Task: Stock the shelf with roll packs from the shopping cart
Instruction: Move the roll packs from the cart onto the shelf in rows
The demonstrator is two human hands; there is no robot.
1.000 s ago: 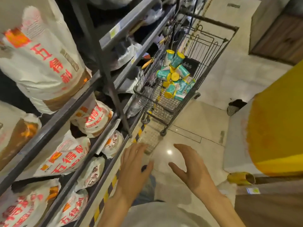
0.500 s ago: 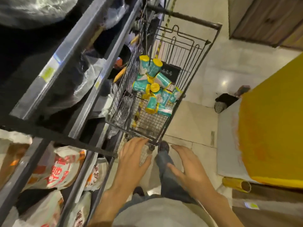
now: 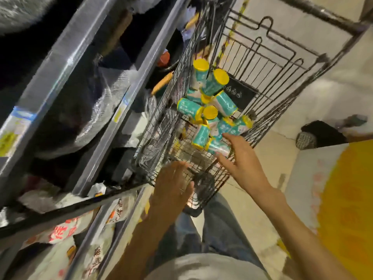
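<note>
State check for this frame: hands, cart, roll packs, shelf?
Right hand: open, fingers reaching the nearest roll pack, no grip yet.
Left hand: open, empty, at the cart's near end.
Shopping cart: loaded with roll packs.
Shelf: partly stocked.

We cannot read the print on the roll packs (image 3: 210,110); motion blur smears it. The shopping cart (image 3: 262,63) handle runs off the top right edge. The left hand (image 3: 171,184) fingertips are blurred. The right hand (image 3: 238,156) covers part of the nearest pack; whether it touches is unclear. Shelf (image 3: 129,93) contents sit in shadow.
</note>
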